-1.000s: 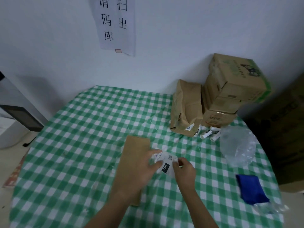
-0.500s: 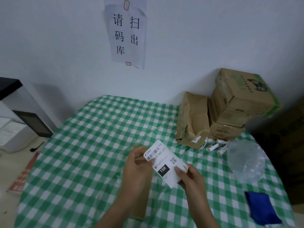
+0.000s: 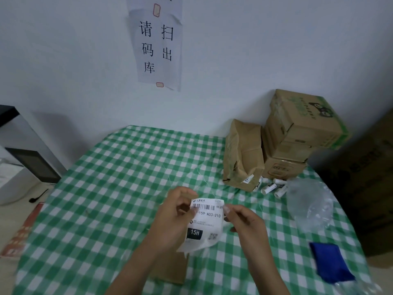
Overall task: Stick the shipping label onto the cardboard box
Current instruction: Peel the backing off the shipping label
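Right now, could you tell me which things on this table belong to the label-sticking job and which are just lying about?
Job in hand:
shipping label, pinched by left hand and right hand
flat brown cardboard piece beneath the forearms

Lying about:
stacked cartons
brown paper bag
small white tubes
clear plastic bag
blue cloth

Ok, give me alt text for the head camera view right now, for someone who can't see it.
Both hands, left hand and right hand, hold a white shipping label by its top corners above a flat brown cardboard box on a green checked table. Stacked cartons stand at the far right.
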A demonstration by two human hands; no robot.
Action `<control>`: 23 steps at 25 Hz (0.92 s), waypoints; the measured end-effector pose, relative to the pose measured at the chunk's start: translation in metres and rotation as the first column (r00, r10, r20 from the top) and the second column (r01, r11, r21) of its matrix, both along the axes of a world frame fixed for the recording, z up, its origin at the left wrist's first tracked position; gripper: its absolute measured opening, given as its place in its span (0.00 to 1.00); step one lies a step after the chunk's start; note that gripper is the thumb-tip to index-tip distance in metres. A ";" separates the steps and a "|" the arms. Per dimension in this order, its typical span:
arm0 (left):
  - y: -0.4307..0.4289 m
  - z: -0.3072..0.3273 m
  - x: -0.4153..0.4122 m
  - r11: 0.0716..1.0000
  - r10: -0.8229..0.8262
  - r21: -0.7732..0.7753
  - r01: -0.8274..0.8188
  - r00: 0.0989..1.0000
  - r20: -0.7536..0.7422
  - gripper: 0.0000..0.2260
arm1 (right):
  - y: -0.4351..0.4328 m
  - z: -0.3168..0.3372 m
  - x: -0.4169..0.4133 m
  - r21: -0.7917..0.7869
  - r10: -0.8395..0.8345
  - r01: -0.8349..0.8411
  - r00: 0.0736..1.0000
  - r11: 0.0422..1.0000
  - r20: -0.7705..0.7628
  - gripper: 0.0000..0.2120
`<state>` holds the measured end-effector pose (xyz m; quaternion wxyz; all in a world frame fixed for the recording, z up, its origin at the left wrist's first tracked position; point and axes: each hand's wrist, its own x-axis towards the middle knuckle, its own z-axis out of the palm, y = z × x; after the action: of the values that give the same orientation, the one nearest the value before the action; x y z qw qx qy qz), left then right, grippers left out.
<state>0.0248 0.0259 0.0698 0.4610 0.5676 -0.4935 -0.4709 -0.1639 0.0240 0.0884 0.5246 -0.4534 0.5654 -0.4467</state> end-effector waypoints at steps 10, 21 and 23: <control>0.017 0.009 -0.022 0.964 0.243 -0.210 -0.162 0.854 0.460 0.09 | 0.008 0.007 0.011 -0.081 -0.104 0.104 0.995 0.991 -0.003 0.06; 0.023 0.025 -0.041 0.992 -0.032 0.121 0.040 0.997 -0.064 0.15 | 0.017 -0.002 0.015 -0.563 -0.177 -0.039 0.929 0.826 -0.324 0.06; 0.022 0.028 -0.042 0.992 -0.009 0.128 0.021 0.996 -0.089 0.12 | 0.014 -0.003 0.013 -0.562 -0.180 -0.045 0.923 0.826 -0.339 0.04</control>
<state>-0.0175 0.0481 0.0978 0.4410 0.5711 -0.4455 -0.5300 -0.1506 0.0376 0.0859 0.2335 -0.6436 0.5157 -0.5152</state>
